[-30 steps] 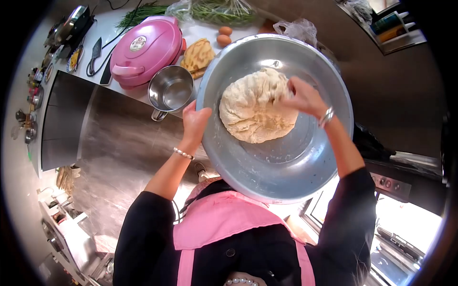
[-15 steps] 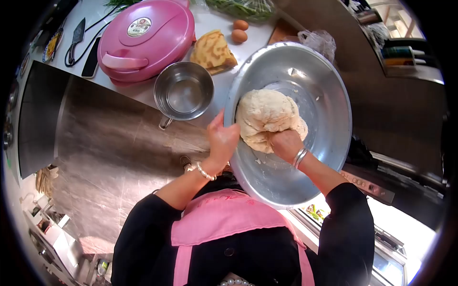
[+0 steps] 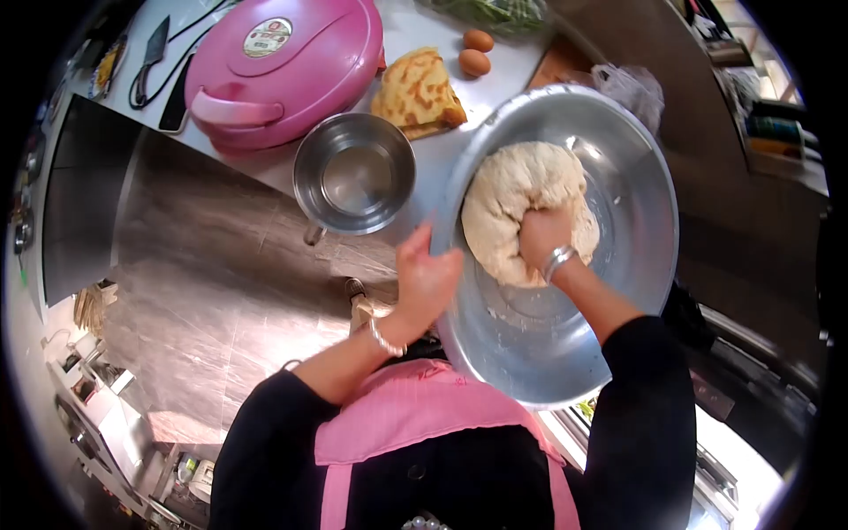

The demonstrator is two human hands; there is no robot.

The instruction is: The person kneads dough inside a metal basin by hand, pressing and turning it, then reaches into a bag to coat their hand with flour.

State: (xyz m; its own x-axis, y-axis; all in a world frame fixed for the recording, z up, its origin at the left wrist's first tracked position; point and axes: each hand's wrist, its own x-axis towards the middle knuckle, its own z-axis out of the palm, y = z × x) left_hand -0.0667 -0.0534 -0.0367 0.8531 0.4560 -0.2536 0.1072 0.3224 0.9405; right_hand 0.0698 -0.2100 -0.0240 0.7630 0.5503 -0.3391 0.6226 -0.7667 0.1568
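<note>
A large lump of pale dough [image 3: 517, 181] lies in a wide metal basin [image 3: 521, 358], toward the basin's left side. My right hand [image 3: 545, 237] is pressed deep into the middle of the dough, its fingers closed and sunk out of sight. At the basin's left edge, my left hand [image 3: 427, 281] grips the rim with the thumb pointing up; its fingertips are partly hidden. Just left of the basin stands a small metal pot [image 3: 358, 177] with a little liquid in it.
On the white counter are a pink electric griddle [image 3: 291, 66], folded flatbread [image 3: 417, 88], two brown eggs [image 3: 474, 62], a plastic bag [image 3: 629, 93] and bagged greens [image 3: 495, 11]. A knife [image 3: 153, 53] and a phone [image 3: 177, 102] lie at the far left.
My right fist has pushed further into the dough, which now folds around it. My left hand stays at the rim. The whole scene has shifted slightly right in view.
</note>
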